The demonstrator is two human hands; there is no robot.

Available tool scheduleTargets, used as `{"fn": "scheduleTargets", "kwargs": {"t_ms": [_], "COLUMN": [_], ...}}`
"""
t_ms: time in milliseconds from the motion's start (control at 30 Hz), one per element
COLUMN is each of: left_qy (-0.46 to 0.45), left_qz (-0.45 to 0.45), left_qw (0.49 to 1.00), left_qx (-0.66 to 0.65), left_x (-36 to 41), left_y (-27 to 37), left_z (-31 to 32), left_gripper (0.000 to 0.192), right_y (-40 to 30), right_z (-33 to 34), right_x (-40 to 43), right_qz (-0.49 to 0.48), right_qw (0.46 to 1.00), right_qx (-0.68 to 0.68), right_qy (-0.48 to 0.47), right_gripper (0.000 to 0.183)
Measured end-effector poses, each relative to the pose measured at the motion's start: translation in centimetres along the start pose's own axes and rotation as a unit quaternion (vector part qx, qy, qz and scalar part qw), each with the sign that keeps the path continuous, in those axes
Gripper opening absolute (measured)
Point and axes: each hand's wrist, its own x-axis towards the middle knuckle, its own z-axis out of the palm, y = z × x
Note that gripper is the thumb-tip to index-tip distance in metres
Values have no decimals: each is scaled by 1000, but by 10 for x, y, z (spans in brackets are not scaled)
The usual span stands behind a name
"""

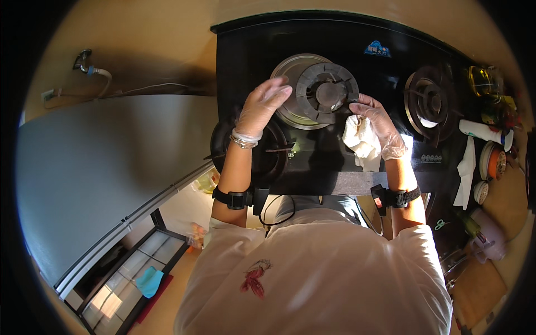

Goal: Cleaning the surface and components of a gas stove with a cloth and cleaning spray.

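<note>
A black gas cooktop [389,37] lies before me. Its left burner has a round metal drip ring [289,113], and above that sits a dark round burner part [310,106], which overlaps the ring's right side. In a clear plastic glove, my right hand [372,115] pinches the right edge of this part and also holds a crumpled white cloth or paper towel [362,138]. My left hand [266,102], gloved too, is beside the ring with thumb and fingers apart and nothing in it. A black pan support [251,161] rests partly under my left forearm.
The right burner [433,100] has its support on. Along the right side stand a bottle of yellow liquid [481,81], a white tube or bottle [481,130], bowls [488,161], a folded white paper [465,173] and a pale purple pitcher [492,236]. A large grey appliance [104,167] stands left.
</note>
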Motion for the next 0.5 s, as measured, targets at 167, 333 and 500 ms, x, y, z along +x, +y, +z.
{"fn": "scheduleTargets", "kwargs": {"t_ms": [167,333,500], "left_qy": [-48,-28,-50], "left_qz": [-45,-24,32], "left_qw": [998,999,996], "left_qx": [22,-27,-71], "left_x": [-7,-20,-26], "left_y": [-2,-13,-16], "left_z": [4,10,18], "left_gripper": [42,37,30], "right_y": [5,6,40], "right_z": [2,24,14], "right_x": [2,-8,-14], "right_qz": [15,40,35], "right_qw": [997,987,979], "right_qx": [60,131,201], "right_qy": [-56,-87,8], "right_gripper": [19,24,36]}}
